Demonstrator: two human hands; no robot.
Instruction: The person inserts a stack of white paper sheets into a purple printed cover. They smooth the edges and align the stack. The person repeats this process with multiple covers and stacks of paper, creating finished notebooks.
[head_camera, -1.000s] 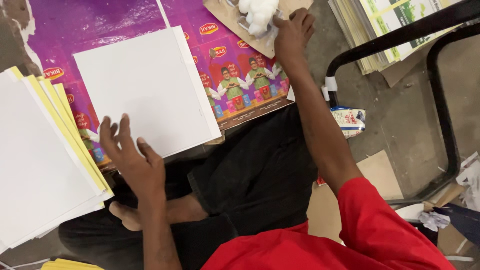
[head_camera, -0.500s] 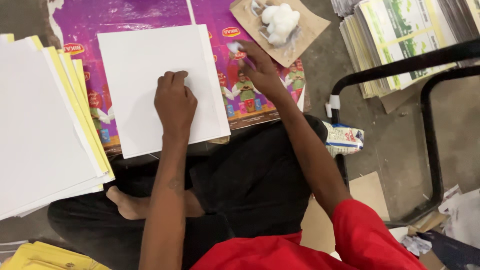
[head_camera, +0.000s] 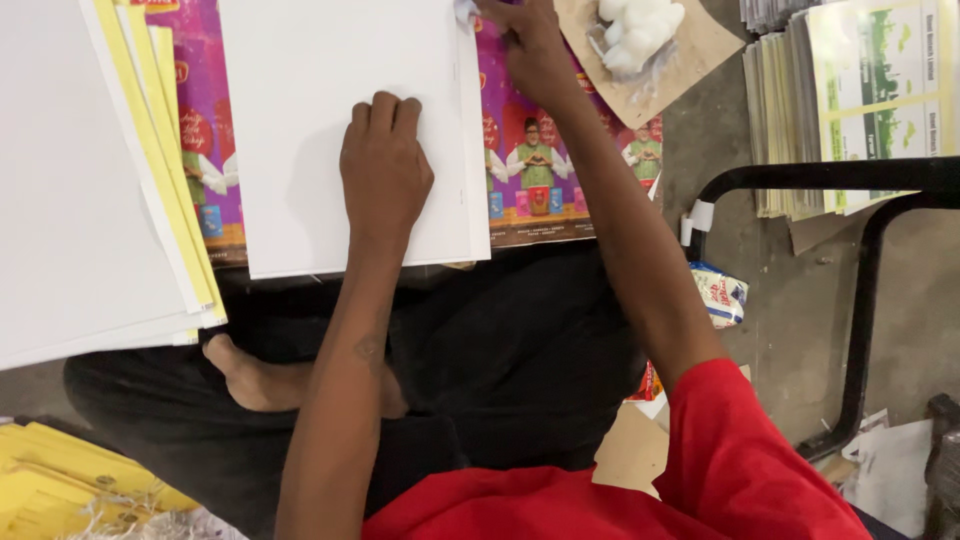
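My right hand (head_camera: 530, 45) has moved to the sheet's (head_camera: 340, 130) top-right corner, pinching a wad | left hand (head_camera: 385, 165) presses sheet, fingers curled

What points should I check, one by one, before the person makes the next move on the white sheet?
1. Left hand lies flat on the white sheet and presses it down: ok.
2. Right hand is at the sheet's top right corner, fingers on the edge: ok.
3. Something small and white is at the right fingertips; what it is: cannot tell.
4. The sheet lies on the purple printed poster, its right edge inside the poster: ok.
5. The white lump on the brown card is within reach of the right hand: ok.
6. The stack of white and yellow sheets on the left is apart from the working sheet: ok.
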